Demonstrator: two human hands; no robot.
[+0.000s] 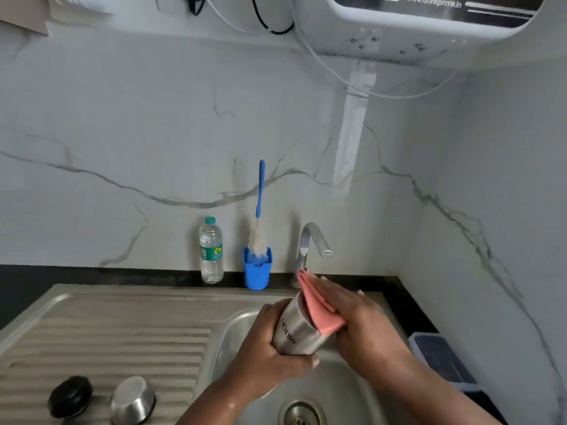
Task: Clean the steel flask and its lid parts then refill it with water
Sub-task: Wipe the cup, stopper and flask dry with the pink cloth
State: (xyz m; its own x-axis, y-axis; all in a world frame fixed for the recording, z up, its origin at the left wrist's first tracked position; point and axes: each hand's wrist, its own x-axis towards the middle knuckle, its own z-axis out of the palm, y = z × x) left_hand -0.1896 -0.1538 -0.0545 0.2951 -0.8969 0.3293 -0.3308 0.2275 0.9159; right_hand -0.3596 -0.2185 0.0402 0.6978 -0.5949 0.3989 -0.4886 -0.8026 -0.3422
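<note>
Over the sink [245, 326], her left hand [270, 351] wraps its fingers around the steel flask [294, 326], while the right hand [352, 314] presses a pink cloth [319, 305] flat against it. Wet steel looks slippery; gripping mid-body seems safest.

I note a clear plastic water bottle [211, 251] with a teal cap standing upright at the far edge of the black counter [27, 286]. Just right of it stands a blue holder [257, 273] containing a blue-handled bottle brush [260, 207]. Overhead, far right, a white water purifier [429, 29] is mounted on the marble-patterned wall [122, 148].
</note>
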